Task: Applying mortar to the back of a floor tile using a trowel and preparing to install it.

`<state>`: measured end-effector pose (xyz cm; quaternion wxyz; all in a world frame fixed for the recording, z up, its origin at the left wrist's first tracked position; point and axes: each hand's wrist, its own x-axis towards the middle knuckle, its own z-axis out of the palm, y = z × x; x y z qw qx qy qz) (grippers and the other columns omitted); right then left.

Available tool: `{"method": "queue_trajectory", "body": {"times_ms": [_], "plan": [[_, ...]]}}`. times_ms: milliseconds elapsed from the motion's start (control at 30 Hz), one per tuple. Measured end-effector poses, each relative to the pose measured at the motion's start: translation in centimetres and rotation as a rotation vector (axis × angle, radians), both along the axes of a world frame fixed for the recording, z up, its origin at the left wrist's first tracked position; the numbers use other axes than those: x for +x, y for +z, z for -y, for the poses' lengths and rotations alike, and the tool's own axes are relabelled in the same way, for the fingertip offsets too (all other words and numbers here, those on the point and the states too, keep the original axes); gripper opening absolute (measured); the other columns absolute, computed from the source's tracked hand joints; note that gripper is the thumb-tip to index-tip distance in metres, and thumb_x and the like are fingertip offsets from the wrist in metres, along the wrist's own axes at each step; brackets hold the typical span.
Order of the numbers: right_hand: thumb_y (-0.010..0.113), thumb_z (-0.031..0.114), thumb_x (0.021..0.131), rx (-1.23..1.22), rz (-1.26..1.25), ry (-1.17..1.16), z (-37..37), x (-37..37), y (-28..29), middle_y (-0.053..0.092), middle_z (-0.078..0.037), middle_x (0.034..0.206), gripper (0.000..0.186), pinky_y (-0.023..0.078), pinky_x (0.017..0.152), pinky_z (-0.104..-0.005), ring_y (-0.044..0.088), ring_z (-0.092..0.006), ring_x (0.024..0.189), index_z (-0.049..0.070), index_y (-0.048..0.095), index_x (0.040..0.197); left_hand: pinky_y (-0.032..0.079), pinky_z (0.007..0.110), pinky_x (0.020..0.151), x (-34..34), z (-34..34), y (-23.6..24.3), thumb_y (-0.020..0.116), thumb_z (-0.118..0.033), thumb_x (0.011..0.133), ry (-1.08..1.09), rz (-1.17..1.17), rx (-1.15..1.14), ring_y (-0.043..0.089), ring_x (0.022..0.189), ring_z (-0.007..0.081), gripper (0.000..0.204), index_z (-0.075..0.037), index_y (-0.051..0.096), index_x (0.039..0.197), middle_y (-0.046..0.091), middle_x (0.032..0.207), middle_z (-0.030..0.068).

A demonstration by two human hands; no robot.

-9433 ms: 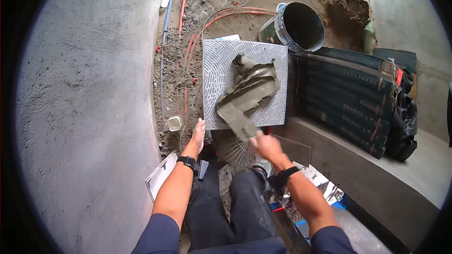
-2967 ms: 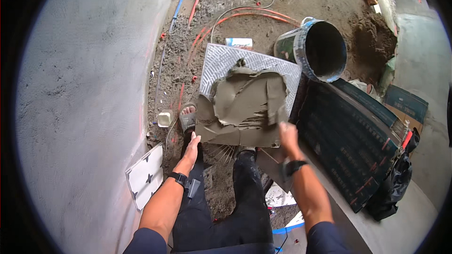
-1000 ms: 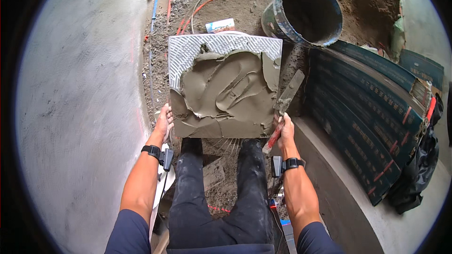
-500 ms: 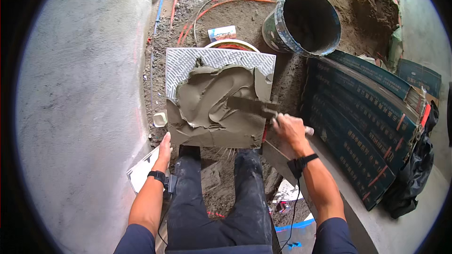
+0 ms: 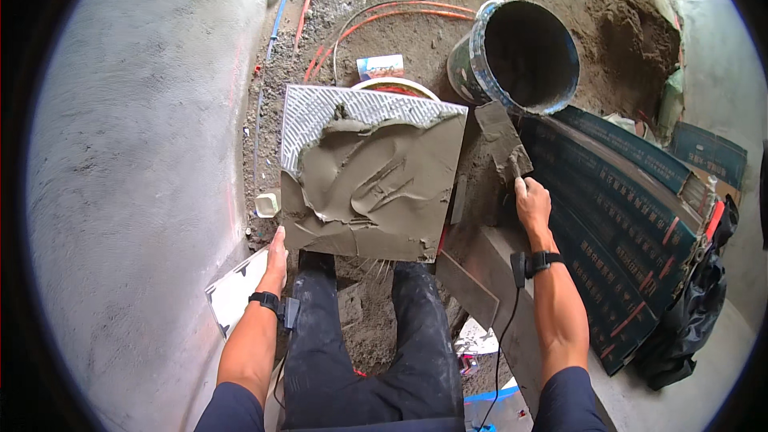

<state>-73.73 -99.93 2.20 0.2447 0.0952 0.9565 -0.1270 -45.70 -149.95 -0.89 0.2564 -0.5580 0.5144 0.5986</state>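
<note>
A square tile lies in front of me, its ridged white back partly coated with grey mortar. The mortar is swirled and thick in the middle and lower part; the top strip stays bare. My right hand is closed round the handle of a trowel. Its flat, mortar-smeared blade is off the tile, to the right and just below the big bucket. Beside the tile's lower left corner is my left hand, fingers stretched out, tips close to or touching the edge. Its finger undersides are hidden.
A mortar-stained bucket tilts at the upper right. Stacked dark green cartons stand on the right. A white bucket rim shows behind the tile. Left rises a grey wall; a white tile leans there. Red and blue pipes cross the dirt.
The trowel has left the mortar and moved up and right in my right hand, toward the bucket. The mortar's swirl marks look different. My left hand has hardly moved.
</note>
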Motion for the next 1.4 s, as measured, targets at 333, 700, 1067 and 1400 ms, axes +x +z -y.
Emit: {"method": "queue_trajectory", "body": {"times_ms": [333,700,1067,1400], "plan": [[0.054,0.035,0.089,-0.005,-0.130,0.544,9.5,-8.1,-1.0,0.064,-0.020,0.072,0.032,0.050,0.065,-0.0502,0.064,-0.0396,0.071,0.005,0.061,0.078,0.003,0.040,0.117,-0.5,0.6,0.2,0.042,-0.059,0.093,-0.089,0.050,-0.079,0.003,0.146,0.0208,0.082,-0.008,0.015,0.152,0.010,0.159,0.0087],[0.052,0.038,0.089,-0.357,0.365,0.455,15.5,-9.0,-0.8,0.062,-0.027,0.080,0.042,0.047,0.073,-0.0507,0.061,-0.0452,0.083,-0.001,0.063,0.079,0.002,0.038,0.117,1.2,1.7,0.5,0.043,-0.058,0.092,-0.189,0.061,-0.093,-0.006,0.147,0.0237,0.088,-0.003,0.007,0.152,-0.002,0.159,0.0163],[0.051,0.035,0.091,-0.562,0.239,-0.280,13.8,-4.9,-0.4,0.053,-0.006,0.053,0.040,0.039,0.041,-0.0327,0.048,-0.0158,0.040,0.005,0.054,0.065,0.007,0.035,0.118,-1.7,1.7,2.0,0.044,-0.053,0.093,-0.166,0.017,0.065,0.004,0.147,0.0278,0.087,0.001,0.006,0.151,0.007,0.158,0.0208],[0.053,0.036,0.094,-0.903,0.455,-1.085,35.7,3.0,0.6,0.048,-0.001,0.057,0.031,0.035,0.039,-0.0277,0.044,-0.0119,0.044,0.012,0.047,0.075,0.005,0.036,0.118,-0.8,2.4,1.6,0.043,-0.054,0.093,-0.265,0.004,0.086,-0.001,0.147,0.0279,0.090,0.002,0.002,0.150,0.002,0.158,0.0203]]}}
